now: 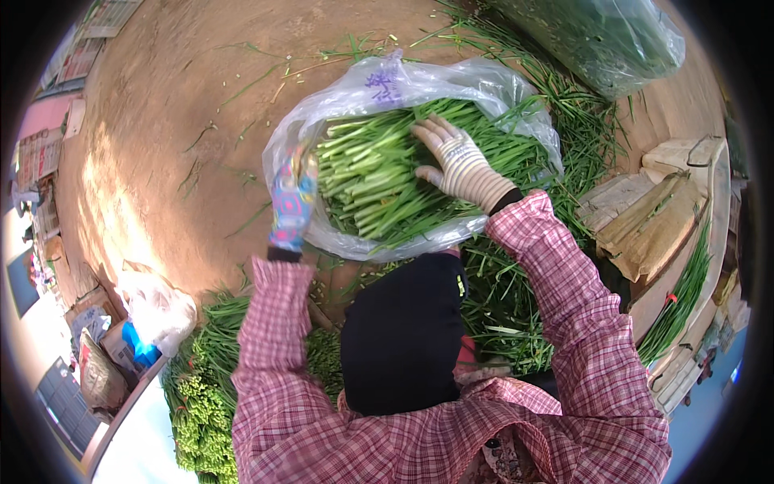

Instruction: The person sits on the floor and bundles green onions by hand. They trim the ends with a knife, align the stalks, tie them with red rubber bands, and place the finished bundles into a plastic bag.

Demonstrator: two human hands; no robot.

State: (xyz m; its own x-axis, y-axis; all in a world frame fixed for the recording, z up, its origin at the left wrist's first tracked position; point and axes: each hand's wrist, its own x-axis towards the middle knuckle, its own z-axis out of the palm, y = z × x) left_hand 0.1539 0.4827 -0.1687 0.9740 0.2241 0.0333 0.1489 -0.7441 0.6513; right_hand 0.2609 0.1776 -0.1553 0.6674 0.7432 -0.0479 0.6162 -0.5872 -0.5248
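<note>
A clear plastic bag (338, 91) with purple print lies spread on the ground, its mouth wide around a thick pile of garlic chives (369, 175), cut pale ends to the left. My right hand (456, 158), in a striped knit glove, rests on top of the chives with its fingers somewhat apart. My left hand (294, 196), in a colourful patterned glove, is at the bag's left rim beside the cut ends. It is blurred, and whether its fingers grip the plastic cannot be told.
Loose green leaves (580, 127) litter the ground to the right. A full plastic bag (617, 48) stands at upper right. Bundled green stalks (202, 417) are stacked at lower left, near a white plastic bag (158, 305). Flattened cardboard (656, 224) and a tied green bundle (680, 308) lie at right.
</note>
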